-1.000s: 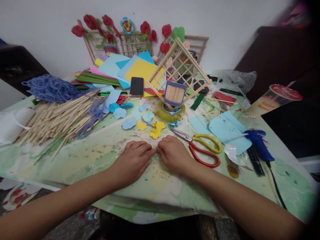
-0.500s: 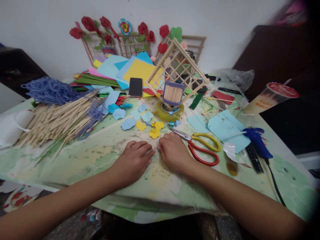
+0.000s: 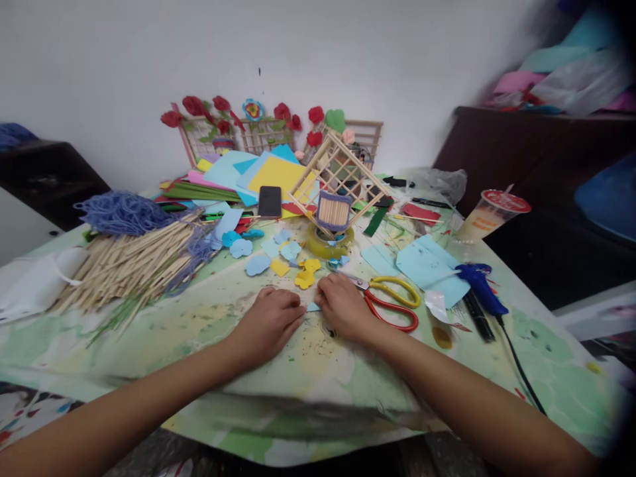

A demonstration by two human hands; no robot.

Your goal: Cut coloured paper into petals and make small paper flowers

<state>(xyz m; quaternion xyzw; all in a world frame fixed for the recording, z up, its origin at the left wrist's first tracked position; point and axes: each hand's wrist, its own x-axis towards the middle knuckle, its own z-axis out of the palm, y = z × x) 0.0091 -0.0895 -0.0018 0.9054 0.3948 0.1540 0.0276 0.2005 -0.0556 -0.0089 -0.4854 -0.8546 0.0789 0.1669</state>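
One blue scrap (image 3: 313,307) — full outline hidden by the hands (image 3: 272,321) (image 3: 342,307)

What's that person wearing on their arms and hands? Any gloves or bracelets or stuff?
Nothing that I can see! The left hand and right hand are both bare, with no gloves. No watch or bracelet shows on either wrist, and no ring shows, though some fingers are partly hidden. Both forearms are bare too, with no sleeves in view.
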